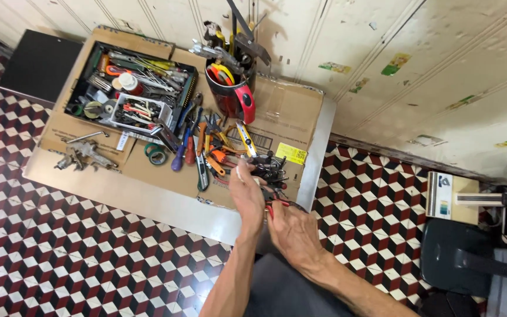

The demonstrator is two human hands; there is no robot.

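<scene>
My left hand [247,194] reaches over the near right corner of a low metal table [148,202] and rests on a heap of dark pliers and small tools [268,167]; its fingers curl on them, but the grip is hidden. My right hand [294,232] sits just below and to the right. Red-handled pliers [274,206] lie at its fingertips. Whether it grips them is unclear. A row of screwdrivers and cutters [198,149] with blue, orange and red handles lies left of my left hand on flattened cardboard [283,114].
A dark tray [130,88] full of tools sits at the table's far left. A red-and-black jug [233,88] crammed with tools stands by the wall. Green tape rolls [156,154] and a metal spray gun [83,155] lie nearer. The floor has red, black and white cube-pattern tiles.
</scene>
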